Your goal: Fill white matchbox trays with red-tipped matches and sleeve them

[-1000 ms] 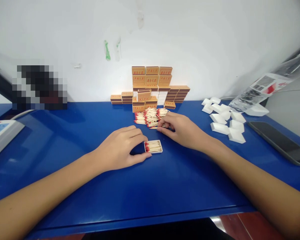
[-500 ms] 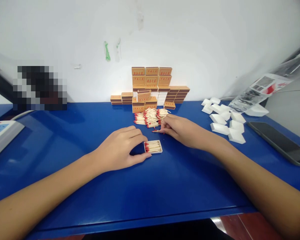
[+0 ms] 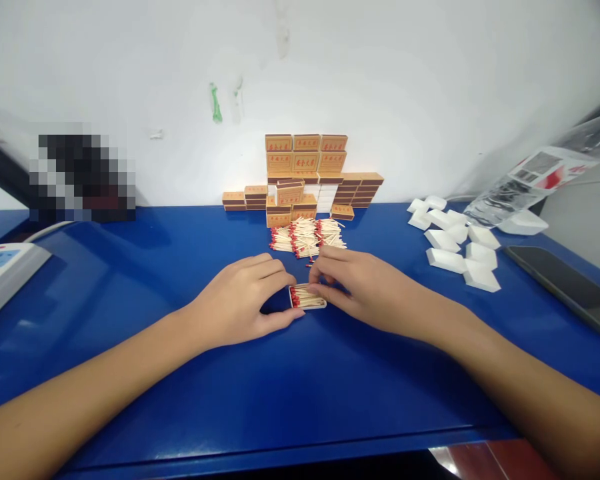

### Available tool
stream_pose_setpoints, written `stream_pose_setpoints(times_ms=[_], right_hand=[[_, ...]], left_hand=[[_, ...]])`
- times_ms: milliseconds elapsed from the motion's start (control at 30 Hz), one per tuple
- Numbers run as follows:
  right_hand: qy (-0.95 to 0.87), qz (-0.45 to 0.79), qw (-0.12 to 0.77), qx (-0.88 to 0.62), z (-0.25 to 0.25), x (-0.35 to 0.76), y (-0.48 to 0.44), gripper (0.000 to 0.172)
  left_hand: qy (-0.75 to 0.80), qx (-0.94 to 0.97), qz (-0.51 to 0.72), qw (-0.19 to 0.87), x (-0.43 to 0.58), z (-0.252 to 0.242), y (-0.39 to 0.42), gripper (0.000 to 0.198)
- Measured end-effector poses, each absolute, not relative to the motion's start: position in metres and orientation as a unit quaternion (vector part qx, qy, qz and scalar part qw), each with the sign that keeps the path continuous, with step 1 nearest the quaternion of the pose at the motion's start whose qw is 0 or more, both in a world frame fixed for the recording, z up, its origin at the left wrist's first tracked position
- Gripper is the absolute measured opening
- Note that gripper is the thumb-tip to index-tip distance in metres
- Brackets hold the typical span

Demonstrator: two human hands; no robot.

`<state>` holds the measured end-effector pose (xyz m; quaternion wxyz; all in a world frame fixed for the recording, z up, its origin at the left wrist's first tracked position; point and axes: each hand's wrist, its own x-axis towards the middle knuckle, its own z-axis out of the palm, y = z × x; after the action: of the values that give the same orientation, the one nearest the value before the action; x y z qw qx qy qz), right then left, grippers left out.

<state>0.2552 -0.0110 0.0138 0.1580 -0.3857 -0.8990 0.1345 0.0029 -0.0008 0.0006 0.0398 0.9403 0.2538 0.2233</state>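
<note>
A small white matchbox tray [image 3: 322, 306] lies on the blue table, filled with red-headed matches [image 3: 303, 297]. My left hand [image 3: 253, 293] steadies its left end, with the thumb at the near side and the fingers at the far side. Over the right part of the tray, my right hand [image 3: 347, 283] has thumb and fingers pinched together on matches; its fingertips partly cover the tray, so how many it holds is hidden. Just beyond is a pile of loose matches [image 3: 305, 235], with a few stray ones at its near edge.
Behind the pile, closed matchboxes [image 3: 306, 162] stand stacked against the wall. To the right lie several white trays [image 3: 445, 260], a phone [image 3: 565, 283] and a clear plastic bottle [image 3: 525, 177]. A white power strip [image 3: 15, 273] sits at the left.
My right hand has moved from the near edge of the match pile toward me, to the tray. My left hand has stayed at the tray.
</note>
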Motion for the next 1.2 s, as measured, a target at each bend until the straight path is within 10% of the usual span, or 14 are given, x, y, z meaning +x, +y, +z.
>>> stream_pose_setpoints(times_ms=[1200], right_hand=[[-0.760, 0.099, 0.240, -0.595, -0.005, 0.339, 0.128, 0.026]], left_hand=[[0.335, 0.899, 0.272, 0.075, -0.004, 0.003, 0.005, 0.022]])
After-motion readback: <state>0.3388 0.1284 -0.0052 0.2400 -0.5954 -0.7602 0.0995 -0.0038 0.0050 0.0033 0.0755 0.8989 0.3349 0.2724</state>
